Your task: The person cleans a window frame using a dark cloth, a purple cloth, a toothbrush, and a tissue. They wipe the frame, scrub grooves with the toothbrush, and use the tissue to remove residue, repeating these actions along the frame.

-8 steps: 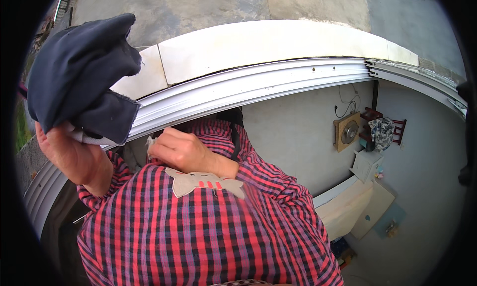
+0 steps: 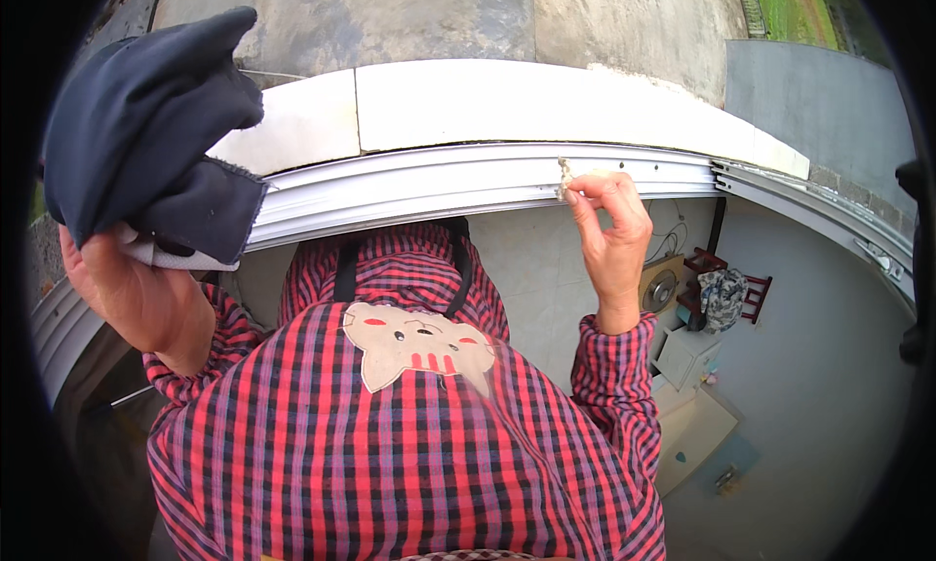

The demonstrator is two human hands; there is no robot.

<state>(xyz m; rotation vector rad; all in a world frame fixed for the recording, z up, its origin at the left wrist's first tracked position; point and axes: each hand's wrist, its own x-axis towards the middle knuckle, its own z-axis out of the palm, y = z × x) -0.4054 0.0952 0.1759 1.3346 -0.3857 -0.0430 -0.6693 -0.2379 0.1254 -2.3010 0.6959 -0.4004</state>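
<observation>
At the left, my left hand [image 2: 141, 298] is closed round a dark navy cloth [image 2: 136, 132] with frayed edges, which stands up and folds over above the fingers. A strip of white material [image 2: 185, 258] shows under the cloth beside the hand; what it belongs to is unclear. My right hand [image 2: 616, 237] is raised over the white sliding-window track [image 2: 419, 191]. Between its thumb and fingers it pinches a small, crumpled whitish scrap [image 2: 564, 174], too small to make out further.
Beyond the track lies a white tiled sill [image 2: 546, 103], then a concrete yard [image 2: 390, 20]. Inside at the right are a box-shaped fan [image 2: 661, 286], a dark red chair [image 2: 753, 303] with patterned cloth on it, and a white cabinet [image 2: 685, 354].
My right hand has moved from in front of my chest out to the right and up over the track, carrying the whitish scrap. My left hand keeps holding the cloth, barely shifted.
</observation>
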